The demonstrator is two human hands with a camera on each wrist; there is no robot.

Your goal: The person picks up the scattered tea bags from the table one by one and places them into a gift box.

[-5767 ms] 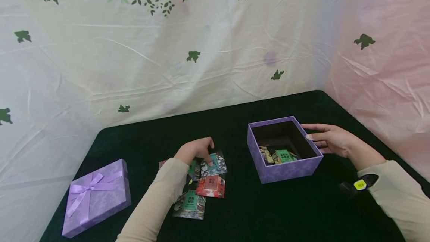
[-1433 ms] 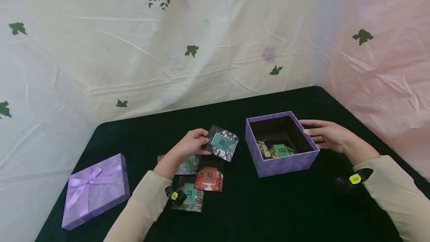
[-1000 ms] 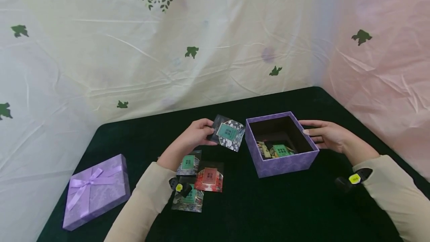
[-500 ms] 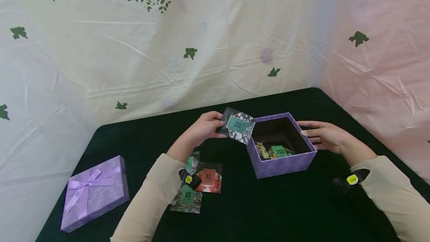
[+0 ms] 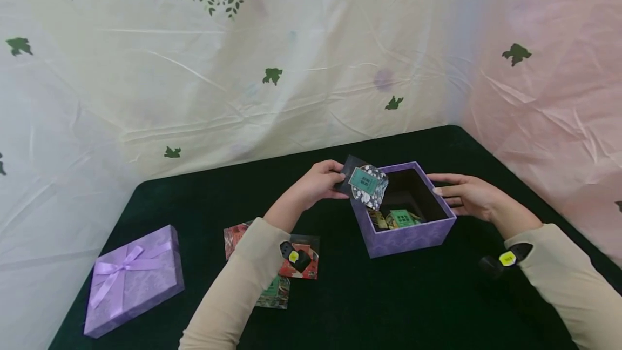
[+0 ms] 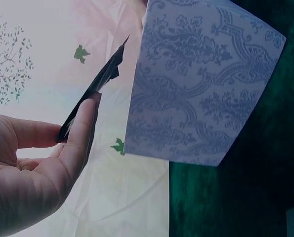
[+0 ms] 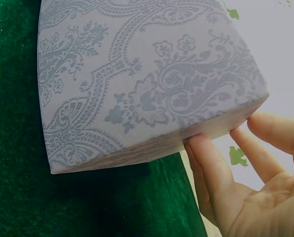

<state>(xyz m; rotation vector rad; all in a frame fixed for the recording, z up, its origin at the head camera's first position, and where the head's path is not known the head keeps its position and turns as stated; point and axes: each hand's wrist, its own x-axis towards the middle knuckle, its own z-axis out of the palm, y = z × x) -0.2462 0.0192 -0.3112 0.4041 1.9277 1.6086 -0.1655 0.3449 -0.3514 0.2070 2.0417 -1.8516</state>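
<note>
My left hand (image 5: pixel 318 180) pinches a flat square sachet (image 5: pixel 368 185), black with a teal label and a white floral print, between thumb and fingers. It hangs tilted over the left rim of the open purple box (image 5: pixel 408 242). In the left wrist view the sachet (image 6: pixel 95 86) appears nearly edge-on, beside the box's patterned wall (image 6: pixel 196 84). Several sachets, one with a green label (image 5: pixel 401 218), lie inside the box. My right hand (image 5: pixel 478 199) touches the box's right side with fairly straight fingers; in the right wrist view its fingertips (image 7: pixel 198 143) meet the box's edge.
Left of the box, more sachets lie on the dark green cloth: a red one (image 5: pixel 303 264), a green-labelled one (image 5: pixel 274 293) and a reddish one (image 5: pixel 235 235), partly under my left sleeve. A purple lid (image 5: pixel 146 288) with a ribbon bow stands at far left.
My left hand picked the black floral sachet off the pile and carried it right, from beside the box to over its left rim. My right hand stays at the box's side.
</note>
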